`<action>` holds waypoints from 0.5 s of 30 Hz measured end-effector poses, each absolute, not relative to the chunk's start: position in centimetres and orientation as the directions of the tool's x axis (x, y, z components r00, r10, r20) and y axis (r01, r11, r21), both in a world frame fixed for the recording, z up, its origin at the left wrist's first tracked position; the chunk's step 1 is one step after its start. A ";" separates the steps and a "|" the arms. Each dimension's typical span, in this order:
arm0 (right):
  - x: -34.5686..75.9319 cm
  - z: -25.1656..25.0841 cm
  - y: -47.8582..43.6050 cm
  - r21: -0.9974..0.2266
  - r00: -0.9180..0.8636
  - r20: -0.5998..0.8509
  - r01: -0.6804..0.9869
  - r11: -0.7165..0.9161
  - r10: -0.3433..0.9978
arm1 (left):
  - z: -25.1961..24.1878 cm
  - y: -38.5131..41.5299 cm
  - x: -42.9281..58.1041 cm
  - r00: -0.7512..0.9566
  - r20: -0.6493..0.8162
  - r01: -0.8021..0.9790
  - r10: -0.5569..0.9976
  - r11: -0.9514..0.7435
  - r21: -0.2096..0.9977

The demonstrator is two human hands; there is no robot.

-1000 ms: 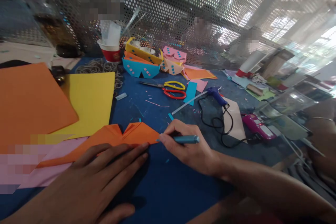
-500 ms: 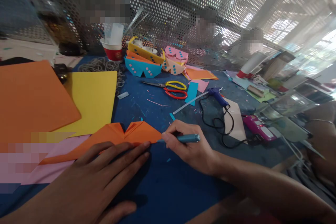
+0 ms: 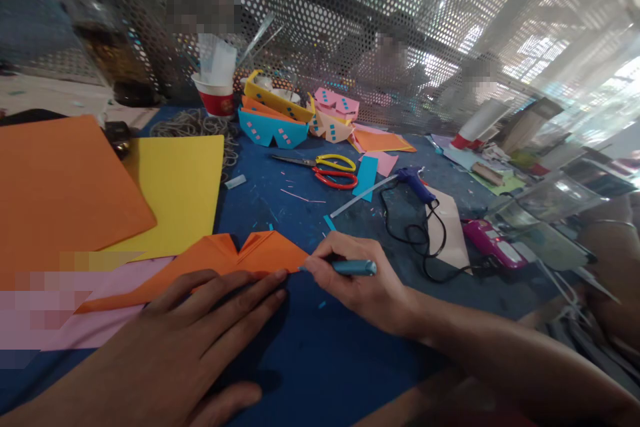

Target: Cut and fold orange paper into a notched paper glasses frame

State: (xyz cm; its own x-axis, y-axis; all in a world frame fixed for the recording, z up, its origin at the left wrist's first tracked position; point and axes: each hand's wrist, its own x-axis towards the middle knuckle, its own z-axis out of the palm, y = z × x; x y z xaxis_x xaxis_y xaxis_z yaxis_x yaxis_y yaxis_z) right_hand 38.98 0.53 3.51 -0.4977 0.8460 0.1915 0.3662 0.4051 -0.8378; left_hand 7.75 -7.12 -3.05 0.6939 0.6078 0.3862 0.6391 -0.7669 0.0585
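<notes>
A folded piece of orange paper (image 3: 275, 253) with a V-shaped notch in its far edge lies on the blue table (image 3: 330, 360). My left hand (image 3: 215, 327) rests flat on its near edge, fingers stretched out and thumb apart. Between the fingers and thumb of my right hand (image 3: 350, 273) is a blue-grey pen (image 3: 354, 267). The pen's tip is at the right corner of the orange paper; whether it touches the paper I cannot tell. Under the left end of the orange paper lies pink paper (image 3: 120, 320).
Orange (image 3: 65, 180) and yellow sheets (image 3: 185, 193) lie at left. Beyond my hands are scissors (image 3: 335, 170), a glue gun (image 3: 417, 183) with a black cord, and a magenta power strip (image 3: 495, 243). Folded paper shapes (image 3: 273, 128) and a paper cup (image 3: 215, 97) stand farther back.
My right hand and the pen have shifted very slightly to the left along the paper's corner. My left hand stays flat in place.
</notes>
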 end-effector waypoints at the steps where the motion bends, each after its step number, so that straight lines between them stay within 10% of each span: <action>1: 39.0 3.5 0.5 -0.836 -0.498 0.197 0.364 0.411 0.844 | -3.0 -7.1 7.7 0.694 0.391 0.638 0.604 -0.768 0.053; 15: 39.2 3.7 0.6 -0.847 -0.473 0.200 0.356 0.394 0.858 | -3.3 -7.1 7.8 0.698 0.373 0.647 0.611 -0.761 0.036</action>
State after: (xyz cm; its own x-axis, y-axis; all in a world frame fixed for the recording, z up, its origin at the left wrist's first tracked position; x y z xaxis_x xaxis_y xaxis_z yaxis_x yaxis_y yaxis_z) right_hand 39.16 0.63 3.73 -0.4734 0.8579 0.1999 0.3564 0.3940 -0.8472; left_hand 7.82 -7.08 -3.27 0.6981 0.6111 0.3730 0.6474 -0.7613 0.0358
